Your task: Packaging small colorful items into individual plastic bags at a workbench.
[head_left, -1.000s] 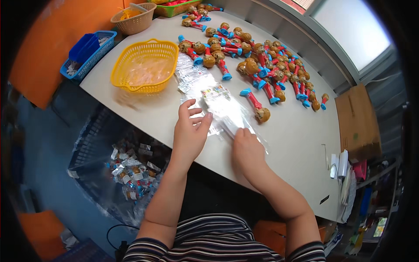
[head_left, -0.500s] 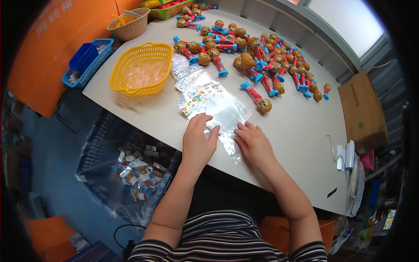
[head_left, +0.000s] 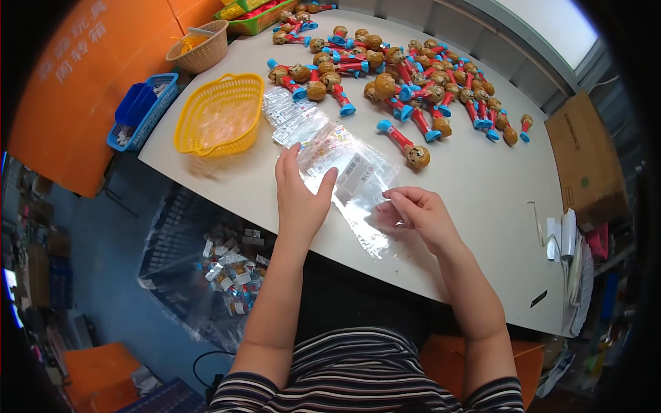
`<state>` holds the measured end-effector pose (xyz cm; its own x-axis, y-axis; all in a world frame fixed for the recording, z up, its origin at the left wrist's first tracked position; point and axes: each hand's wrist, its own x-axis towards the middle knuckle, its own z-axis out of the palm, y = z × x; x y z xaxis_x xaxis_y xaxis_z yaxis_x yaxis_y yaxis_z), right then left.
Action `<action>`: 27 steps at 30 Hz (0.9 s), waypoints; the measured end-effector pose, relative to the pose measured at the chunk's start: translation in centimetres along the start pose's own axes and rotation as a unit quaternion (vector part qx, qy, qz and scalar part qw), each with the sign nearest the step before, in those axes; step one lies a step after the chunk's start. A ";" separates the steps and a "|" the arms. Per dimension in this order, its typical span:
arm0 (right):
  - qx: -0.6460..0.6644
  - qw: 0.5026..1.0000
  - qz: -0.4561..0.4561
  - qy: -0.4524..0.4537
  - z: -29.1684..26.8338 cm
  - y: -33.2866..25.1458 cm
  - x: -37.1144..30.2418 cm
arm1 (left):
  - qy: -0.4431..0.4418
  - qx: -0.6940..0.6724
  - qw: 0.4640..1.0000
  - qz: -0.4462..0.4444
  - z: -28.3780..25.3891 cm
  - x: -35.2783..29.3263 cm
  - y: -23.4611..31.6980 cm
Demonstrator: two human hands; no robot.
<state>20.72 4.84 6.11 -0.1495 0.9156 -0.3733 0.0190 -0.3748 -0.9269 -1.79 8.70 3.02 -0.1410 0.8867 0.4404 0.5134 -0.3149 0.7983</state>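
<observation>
A clear plastic bag (head_left: 358,199) with a printed top lies at the table's near edge, partly lifted on its right side. My right hand (head_left: 425,215) pinches that right edge between thumb and fingers. Over the bag's left side, my left hand (head_left: 301,201) is open, thumb spread from the fingers; whether it touches the plastic I cannot tell. More flat bags (head_left: 289,113) overlap in a row running away from me. Just beyond the bag, one red-and-blue toy with a round brown head (head_left: 406,146) lies on its side.
Several similar toys (head_left: 430,89) cover the far table (head_left: 482,227). A yellow basket (head_left: 189,134) stands at left, near a tan basket (head_left: 219,51) and a blue basket (head_left: 158,107). Below, a lined crate (head_left: 165,255) holds bagged toys. A cardboard box (head_left: 585,162) stands at right.
My right hand has gone from lying on the bag to pinching its right edge and raising it. My left hand has shifted slightly away from me. The view has turned a little.
</observation>
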 end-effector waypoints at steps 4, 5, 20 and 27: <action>0.083 0.994 0.066 0.005 -1.3 0.5 0.3 | -0.043 0.046 0.998 0.002 1.0 -0.1 -1.0; 0.169 0.980 0.103 -0.030 -1.5 0.4 0.2 | -0.067 0.054 0.996 0.014 1.1 -0.2 -1.1; 0.070 0.997 0.037 0.003 1.5 1.4 1.1 | -0.168 -0.034 0.985 -0.013 1.3 -4.5 2.1; 0.024 0.998 -0.002 0.053 1.9 2.2 2.0 | -0.136 0.023 0.989 0.050 0.7 -5.9 3.8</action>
<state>18.55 5.59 3.41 -0.0435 0.9261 -0.3748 -0.0286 -0.3761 -0.9261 1.60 2.50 3.16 0.1413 0.9124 0.3842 0.5525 -0.3947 0.7341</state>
